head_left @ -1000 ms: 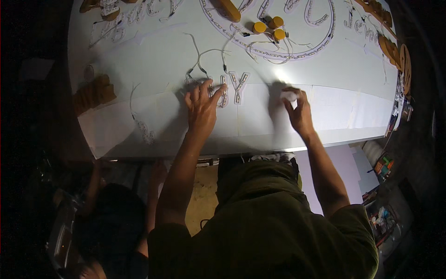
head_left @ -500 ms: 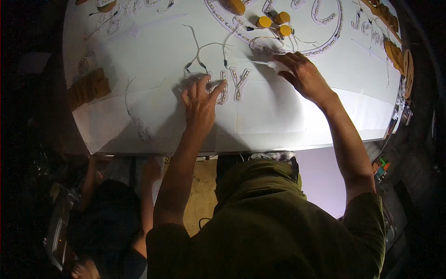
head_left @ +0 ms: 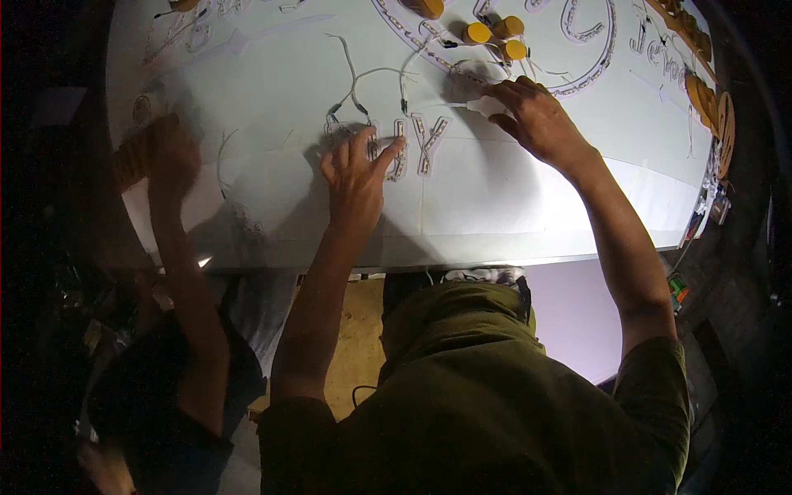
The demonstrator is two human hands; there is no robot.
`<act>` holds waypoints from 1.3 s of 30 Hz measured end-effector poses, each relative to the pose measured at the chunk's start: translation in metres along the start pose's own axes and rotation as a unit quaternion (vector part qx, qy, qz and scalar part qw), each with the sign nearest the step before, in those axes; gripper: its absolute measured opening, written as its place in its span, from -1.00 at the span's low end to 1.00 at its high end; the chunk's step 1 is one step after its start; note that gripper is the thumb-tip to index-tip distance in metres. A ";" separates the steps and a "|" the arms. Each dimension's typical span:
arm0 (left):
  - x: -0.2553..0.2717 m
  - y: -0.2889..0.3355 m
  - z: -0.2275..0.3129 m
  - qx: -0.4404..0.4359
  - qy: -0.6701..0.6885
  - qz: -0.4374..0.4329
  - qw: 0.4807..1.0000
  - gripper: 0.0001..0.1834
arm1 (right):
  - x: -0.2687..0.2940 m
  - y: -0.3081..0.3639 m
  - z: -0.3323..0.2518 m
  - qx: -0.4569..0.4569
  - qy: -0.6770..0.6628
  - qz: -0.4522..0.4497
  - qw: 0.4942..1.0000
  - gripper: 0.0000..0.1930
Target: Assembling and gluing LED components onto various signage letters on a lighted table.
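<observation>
Small letter-shaped clear pieces set with LED strips lie on the white table, one of them [head_left: 427, 144] just right of my left hand [head_left: 355, 165]. With fingers spread, my left hand rests on the neighbouring letter pieces and covers parts of them; thumb and forefinger touch down apart. My right hand [head_left: 536, 120] is closed around a small whitish bottle [head_left: 481, 106], mostly hidden by the fingers. Its thin nozzle points left, above the letter pieces. White wires [head_left: 353, 82] with black-sleeved ends run up from the letters.
Yellow-topped round pieces [head_left: 478, 33] stand beyond my right hand, by a large LED-lined ring [head_left: 608, 58]. Brown pieces [head_left: 700, 97] line the right edge. At left, a co-worker's blurred arm [head_left: 186, 272] reaches over the table to brown pieces [head_left: 136, 157].
A co-worker's arm has come in over the table's left side. My right hand and the bottle have shifted slightly up and left. My left hand stays on the letters.
</observation>
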State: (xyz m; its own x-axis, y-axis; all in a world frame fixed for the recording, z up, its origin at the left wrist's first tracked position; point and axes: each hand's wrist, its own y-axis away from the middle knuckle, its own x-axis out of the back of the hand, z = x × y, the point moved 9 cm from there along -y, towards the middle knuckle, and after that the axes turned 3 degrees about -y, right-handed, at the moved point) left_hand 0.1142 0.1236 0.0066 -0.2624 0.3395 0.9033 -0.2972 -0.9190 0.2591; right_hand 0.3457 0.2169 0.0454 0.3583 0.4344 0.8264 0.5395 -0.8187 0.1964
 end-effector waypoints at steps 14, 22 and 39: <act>0.000 0.002 0.000 -0.008 0.014 0.016 1.000 -0.16 | 0.002 -0.009 -0.012 0.010 0.034 -0.031 0.999 -0.57; -0.001 0.002 -0.003 -0.011 0.018 0.028 0.999 -0.13 | 0.004 -0.017 -0.023 0.034 0.048 -0.035 0.998 -0.60; 0.000 0.003 -0.003 -0.014 0.036 0.034 0.999 -0.21 | 0.004 -0.033 -0.021 0.013 0.126 -0.087 0.988 -0.62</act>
State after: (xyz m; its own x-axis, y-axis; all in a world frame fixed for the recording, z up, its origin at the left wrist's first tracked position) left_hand 0.1106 0.1211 0.0069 -0.3469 0.2915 0.8915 -0.3025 -0.9345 0.1878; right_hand 0.3129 0.2380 0.0531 0.0595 0.4582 0.8868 0.5967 -0.7286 0.3364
